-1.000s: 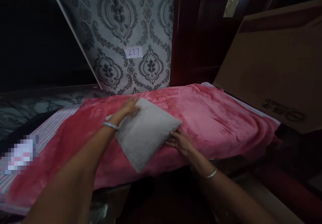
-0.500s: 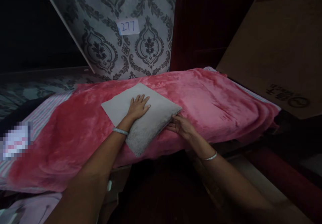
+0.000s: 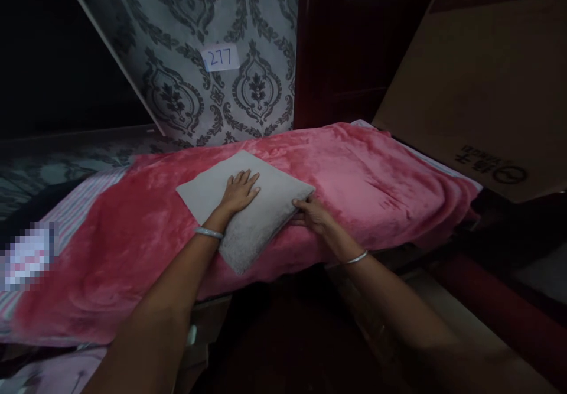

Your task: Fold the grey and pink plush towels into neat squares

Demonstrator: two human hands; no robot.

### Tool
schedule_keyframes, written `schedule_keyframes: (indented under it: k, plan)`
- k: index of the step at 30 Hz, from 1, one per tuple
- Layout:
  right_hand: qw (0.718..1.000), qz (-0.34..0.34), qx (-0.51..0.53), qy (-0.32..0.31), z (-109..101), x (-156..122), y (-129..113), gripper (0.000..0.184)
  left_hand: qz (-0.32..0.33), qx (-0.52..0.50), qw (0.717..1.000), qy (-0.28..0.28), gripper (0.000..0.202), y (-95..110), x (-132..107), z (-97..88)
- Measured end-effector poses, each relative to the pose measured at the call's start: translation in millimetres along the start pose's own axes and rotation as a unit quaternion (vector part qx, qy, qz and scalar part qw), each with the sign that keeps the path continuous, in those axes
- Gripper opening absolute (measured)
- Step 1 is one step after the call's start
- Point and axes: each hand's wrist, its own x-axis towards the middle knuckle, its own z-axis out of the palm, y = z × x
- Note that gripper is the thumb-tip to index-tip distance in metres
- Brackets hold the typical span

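Head view: my left hand [image 3: 240, 193] lies spread flat on the grey cushion [image 3: 275, 191] atop the pink blanket [image 3: 363, 187], my right hand [image 3: 315, 215] pinching its right edge, apparently a steadying step; next move likely needs that pinch firm.

Your view is dim; the pink plush blanket [image 3: 367, 175] looks brightest right of the square grey plush cushion [image 3: 277, 188], deep shadow below.

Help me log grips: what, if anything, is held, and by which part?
The right hand holds the grey cushion by its edge near the right corner, thumb on top; the left hand lies spread on it.
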Motion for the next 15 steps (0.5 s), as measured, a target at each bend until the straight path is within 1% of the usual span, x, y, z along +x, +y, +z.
schedule_keyframes:
  k: [2,4,6,8,10,12,13,15]
  plan:
    - [1.000,0.000,-0.006,0.014,1,-1,0,0.043,-0.007,-0.008,1.000,-0.021,0.061,2,-2,-3.8]
    - [1.000,-0.006,-0.006,0.018,2,-1,0,0.041,-0.012,-0.023,0.999,-0.036,0.060,8,-11,-7.4]
    - [1.000,-0.012,-0.003,0.015,2,-1,2,0.042,0.006,-0.044,0.998,-0.042,0.059,18,-28,-8.9]
    - [1.000,-0.021,0.002,0.012,2,-2,3,0.046,0.041,-0.072,0.996,-0.043,0.058,27,-53,-7.2]
    - [1.000,-0.028,0.007,0.011,3,-2,4,0.050,0.065,-0.105,0.992,-0.038,0.057,31,-77,-2.9]
    - [0.999,-0.035,0.011,0.006,7,-3,5,0.051,0.062,-0.132,0.989,-0.018,0.056,25,-95,1.7]
    - [0.999,-0.039,0.014,0.002,9,-3,6,0.051,0.051,-0.138,0.989,-0.005,0.055,19,-100,3.4]
    - [0.999,-0.044,0.025,-0.004,14,-4,8,0.050,0.021,-0.140,0.990,0.017,0.054,2,-101,4.2]
